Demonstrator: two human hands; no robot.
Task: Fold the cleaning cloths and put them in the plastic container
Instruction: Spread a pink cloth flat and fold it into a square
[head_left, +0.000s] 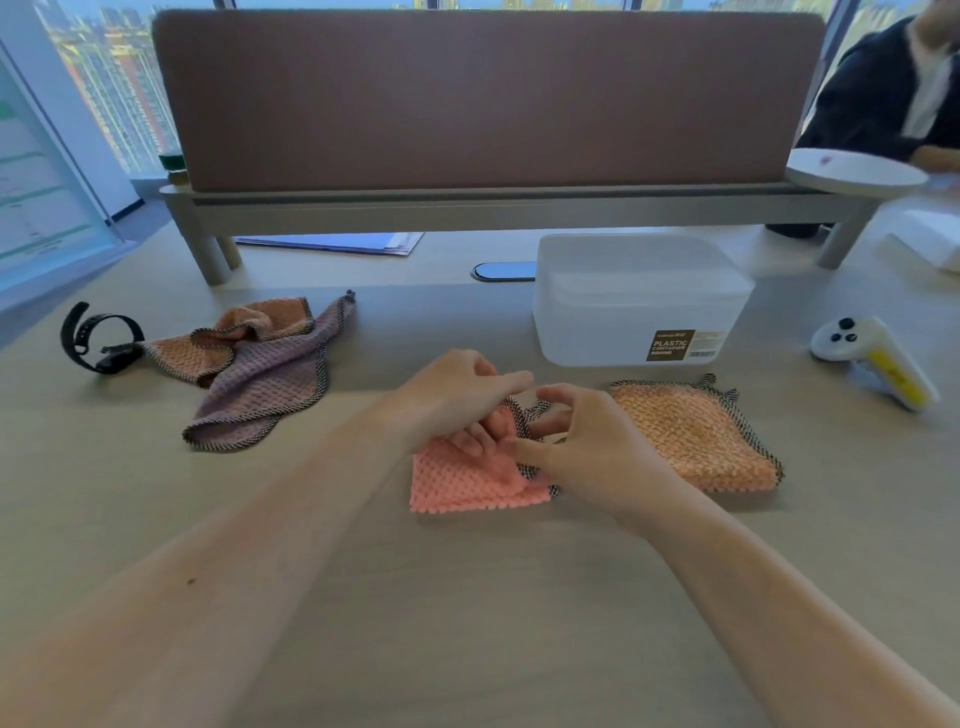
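A pink cleaning cloth lies partly folded on the desk in front of me. My left hand has its fingers curled into the cloth's top fold. My right hand pinches the cloth's checkered edge beside it. An orange cloth lies folded flat just to the right. A crumpled heap of a purple cloth and another orange cloth sits at the left. The white plastic container, lid on, stands behind the folded orange cloth.
A black wrist strap lies at far left. A white and yellow controller sits at right. A brown desk divider on a raised shelf closes the back, with blue papers under it. Another person sits at far right.
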